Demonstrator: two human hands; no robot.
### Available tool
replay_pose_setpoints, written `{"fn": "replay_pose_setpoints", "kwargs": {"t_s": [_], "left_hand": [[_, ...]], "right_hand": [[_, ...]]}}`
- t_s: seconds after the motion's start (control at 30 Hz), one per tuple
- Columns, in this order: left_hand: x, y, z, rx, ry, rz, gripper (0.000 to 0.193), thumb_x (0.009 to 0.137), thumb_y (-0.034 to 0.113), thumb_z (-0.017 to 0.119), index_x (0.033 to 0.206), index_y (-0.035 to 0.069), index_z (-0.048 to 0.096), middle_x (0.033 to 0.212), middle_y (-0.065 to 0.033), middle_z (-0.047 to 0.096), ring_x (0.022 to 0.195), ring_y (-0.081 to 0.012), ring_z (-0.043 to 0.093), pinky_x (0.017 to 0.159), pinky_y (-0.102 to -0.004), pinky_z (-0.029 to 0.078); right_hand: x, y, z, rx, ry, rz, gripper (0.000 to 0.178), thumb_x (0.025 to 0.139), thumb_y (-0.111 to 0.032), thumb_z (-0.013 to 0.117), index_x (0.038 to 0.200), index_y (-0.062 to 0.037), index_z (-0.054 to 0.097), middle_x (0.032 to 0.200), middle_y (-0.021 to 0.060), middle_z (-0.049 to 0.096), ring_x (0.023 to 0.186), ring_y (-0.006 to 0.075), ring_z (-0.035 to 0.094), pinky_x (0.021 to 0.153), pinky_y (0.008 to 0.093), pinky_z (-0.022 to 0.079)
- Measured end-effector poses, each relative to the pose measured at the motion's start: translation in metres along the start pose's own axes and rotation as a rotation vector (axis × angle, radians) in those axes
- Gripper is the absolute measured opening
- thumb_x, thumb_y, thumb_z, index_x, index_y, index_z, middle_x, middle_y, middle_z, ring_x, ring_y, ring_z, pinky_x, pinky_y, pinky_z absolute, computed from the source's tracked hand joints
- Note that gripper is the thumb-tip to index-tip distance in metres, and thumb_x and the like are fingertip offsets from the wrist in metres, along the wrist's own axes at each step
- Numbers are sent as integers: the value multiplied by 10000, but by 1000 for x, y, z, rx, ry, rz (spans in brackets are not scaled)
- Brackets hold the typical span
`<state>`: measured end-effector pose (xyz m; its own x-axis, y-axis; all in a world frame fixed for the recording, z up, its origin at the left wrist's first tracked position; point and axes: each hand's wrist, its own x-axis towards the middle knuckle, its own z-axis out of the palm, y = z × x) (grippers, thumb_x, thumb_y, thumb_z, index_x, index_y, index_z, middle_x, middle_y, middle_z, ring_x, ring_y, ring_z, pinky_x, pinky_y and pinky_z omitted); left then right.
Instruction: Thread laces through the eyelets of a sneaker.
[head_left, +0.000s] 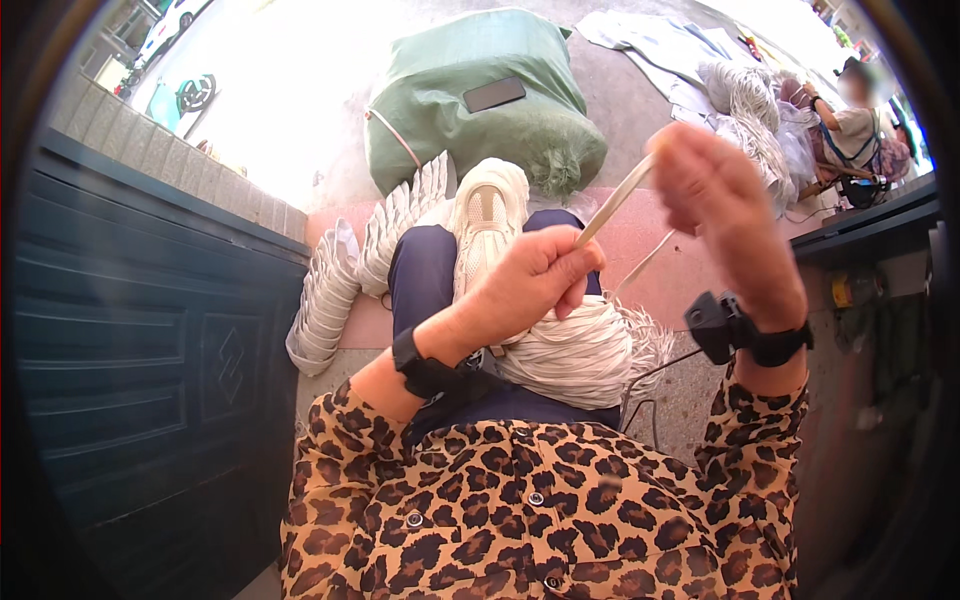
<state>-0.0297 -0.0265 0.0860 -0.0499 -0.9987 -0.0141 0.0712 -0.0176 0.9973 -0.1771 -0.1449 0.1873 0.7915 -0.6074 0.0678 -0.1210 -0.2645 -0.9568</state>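
Curled tight, the left hand [545, 278] pinched a flat cream lace [615, 205] between thumb and fingers, and the right hand [712, 190], blurred and folded inward, gripped the same strip at its upper end. Between the two hands the lace was taut and nearly straight, a narrow, soft-looking ribbon whose long axis slanted from the left hand outward and to the right. Just below the left hand, on the lap, lay a fat bundle of laces [575, 358], pale and stringy, its loose ends fanning out beneath the right hand. One thinner strand [643, 267] rose from beside it toward the right hand (whether it belonged to the held strip could not be told). Just beyond the left wrist, between knees in dark trousers [420, 265], stood a cream shoe [488, 212] with mesh and smooth panels, rounded at its far end, its length running away from the body. Left of that hand, curved stacks of nested pieces [325, 300], thin and greyish white, overlapped like scales. Past both hands sat a bulging, creased green sack [440, 130] (its contents hidden), with a dark, flat phone [495, 94] on top. Farthest, beyond the right hand, a person [850, 138] sat beside white, stringy heaps [748, 95].
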Motion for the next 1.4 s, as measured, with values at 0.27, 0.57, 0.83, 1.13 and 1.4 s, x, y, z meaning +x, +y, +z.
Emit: {"fn": "replay_pose_setpoints", "kwargs": {"t_s": [0.27, 0.57, 0.83, 1.13, 1.4], "left_hand": [[8, 74, -29, -25, -33, -4, 245, 947, 211, 473, 967, -7, 585, 579, 47, 392, 497, -29, 355, 458, -173, 309], [-2, -76, -16, 440, 63, -350, 280, 896, 223, 521, 835, -29, 628, 600, -39, 554, 556, -109, 503, 522, -269, 405], [-8, -53, -64, -154, 296, -538, 212, 903, 190, 514, 759, 50, 583, 599, 30, 510, 464, -43, 460, 426, -167, 367], [-24, -68, -56, 1035, 124, -65, 352, 699, 225, 704, 991, 89, 564, 874, -104, 560, 877, -299, 531, 748, -372, 443], [-31, -84, -32, 1625, -10, 302, 247, 661, 160, 583, 869, 29, 552, 709, -41, 509, 707, -174, 514, 591, -283, 410]], "right_hand": [[-29, 16, -166, -234, 565, -165, 287, 954, -252, 449, 734, -77, 508, 622, -41, 356, 544, 22, 295, 490, 199, 258], [-22, 155, 56, 10, -53, 18, 225, 901, -88, 508, 1085, 35, 550, 980, 126, 616, 924, 160, 572, 799, 271, 450], [20, 162, 108, -320, -168, -218, 256, 911, -193, 478, 1003, 26, 572, 915, 228, 592, 865, 355, 567, 751, 379, 451], [42, 183, 95, -409, -87, 87, 233, 845, -202, 541, 903, 3, 636, 891, 199, 621, 819, 344, 599, 697, 398, 461], [47, 191, 90, -384, -128, -52, 208, 849, -189, 534, 898, -17, 640, 892, 163, 616, 824, 323, 598, 712, 381, 464]]}}
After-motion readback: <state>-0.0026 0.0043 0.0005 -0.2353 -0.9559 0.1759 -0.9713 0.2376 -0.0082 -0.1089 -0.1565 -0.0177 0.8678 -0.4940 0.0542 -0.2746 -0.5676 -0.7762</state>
